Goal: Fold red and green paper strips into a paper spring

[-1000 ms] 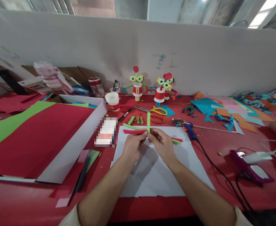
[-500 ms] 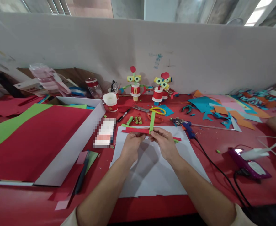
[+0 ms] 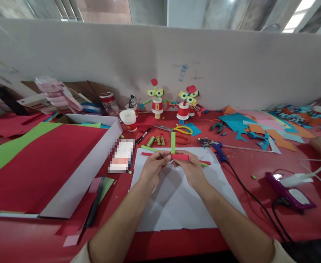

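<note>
Pinching paper strips [image 3: 180,157], L hand [image 3: 153,169] & R hand [image 3: 192,170], green end [image 3: 173,142] upright btwn

A paper sheet [image 3: 177,204] lies on the bench [image 3: 160,243] beneath the left grip [image 3: 153,168] and right grip [image 3: 191,168], with paper strips [image 3: 173,143] between them. Behind the grips are scissors [image 3: 174,129] and, slightly leftward, folded paper springs [image 3: 151,141]; farther behind, paper-cup figures [image 3: 157,105] stand before a partition [image 3: 108,54]. Well left, a box [image 3: 86,171] bears card sheets [image 3: 53,160]. Rightward lie a glue gun [image 3: 219,150], then a power strip [image 3: 286,193]; paper scraps [image 3: 237,122] lie behind, to the right.
</note>
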Demonstrator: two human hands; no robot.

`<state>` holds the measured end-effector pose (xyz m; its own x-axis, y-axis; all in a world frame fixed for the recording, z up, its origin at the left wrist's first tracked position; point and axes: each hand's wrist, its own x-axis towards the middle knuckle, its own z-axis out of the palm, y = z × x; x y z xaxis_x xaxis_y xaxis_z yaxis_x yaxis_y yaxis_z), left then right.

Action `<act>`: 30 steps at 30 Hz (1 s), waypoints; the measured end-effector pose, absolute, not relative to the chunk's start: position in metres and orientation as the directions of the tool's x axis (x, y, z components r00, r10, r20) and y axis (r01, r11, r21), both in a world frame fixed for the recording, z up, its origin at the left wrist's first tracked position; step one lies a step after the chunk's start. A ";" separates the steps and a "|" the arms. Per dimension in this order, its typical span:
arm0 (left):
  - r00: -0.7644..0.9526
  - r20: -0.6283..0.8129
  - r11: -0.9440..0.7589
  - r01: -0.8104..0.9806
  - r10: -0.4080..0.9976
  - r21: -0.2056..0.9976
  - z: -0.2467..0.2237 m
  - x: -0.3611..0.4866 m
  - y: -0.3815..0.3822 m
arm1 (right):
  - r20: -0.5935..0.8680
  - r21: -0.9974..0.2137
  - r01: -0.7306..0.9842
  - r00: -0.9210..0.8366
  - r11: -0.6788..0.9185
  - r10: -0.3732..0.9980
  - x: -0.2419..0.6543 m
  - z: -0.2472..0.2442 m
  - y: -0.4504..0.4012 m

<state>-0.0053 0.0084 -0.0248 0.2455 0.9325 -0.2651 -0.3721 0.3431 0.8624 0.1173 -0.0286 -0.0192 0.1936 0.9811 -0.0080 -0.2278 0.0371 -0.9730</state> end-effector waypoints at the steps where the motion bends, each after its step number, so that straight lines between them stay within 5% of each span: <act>1: 0.259 -0.267 0.350 -0.366 0.928 0.862 -0.023 -0.006 0.009 | 0.004 -0.977 -0.208 0.194 0.045 0.981 0.117 -0.019 -0.029; 12: 0.273 -0.306 0.395 -0.383 0.912 0.835 -0.020 -0.012 0.016 | 0.192 -0.956 0.243 0.092 0.165 0.977 0.120 -0.020 -0.032; 22: 0.246 -0.264 0.351 -0.449 0.933 0.822 -0.021 -0.009 0.014 | 0.067 -0.989 -0.111 0.271 0.100 0.960 0.111 -0.025 -0.028; 30: 0.395 -0.166 0.344 -0.438 0.904 0.830 -0.022 -0.009 0.013 | 0.096 -0.995 -0.010 0.267 0.102 0.959 0.112 -0.021 -0.030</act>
<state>-0.0088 0.0131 -0.0216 0.3951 0.9035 -0.1660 -0.4385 0.3443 0.8302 0.1115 -0.0300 -0.0214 0.2672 0.9589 0.0959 -0.0102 0.1023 -0.9947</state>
